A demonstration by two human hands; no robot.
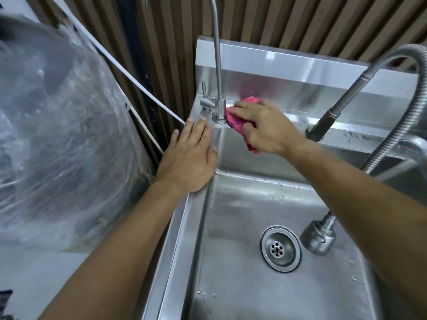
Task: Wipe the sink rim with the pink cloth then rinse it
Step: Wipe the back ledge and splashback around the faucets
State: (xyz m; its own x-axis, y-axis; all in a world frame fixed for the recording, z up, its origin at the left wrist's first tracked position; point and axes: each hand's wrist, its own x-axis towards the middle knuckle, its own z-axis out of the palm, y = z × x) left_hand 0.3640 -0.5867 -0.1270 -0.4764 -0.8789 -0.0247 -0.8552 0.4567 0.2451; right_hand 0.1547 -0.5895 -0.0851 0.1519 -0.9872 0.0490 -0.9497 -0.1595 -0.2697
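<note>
In the upper middle of the frame the right hand presses the pink cloth on the back rim of the steel sink, just beside the base of the thin tap. The grip of this hand is closed on the cloth: the fingers lie over it and the thumb holds its lower part, and one end of the cloth hangs down over the inner wall of the basin.

The left hand lies flat on the left rim of the sink, its grip released, the fingers stretched toward the tap and holding nothing.

In the lower middle of the frame the drain sits in the wet floor of the basin, and just to its right hangs the spray head. A flexible metal hose curves at the right edge. At the left of the frame stands a large thing wrapped in clear plastic.
</note>
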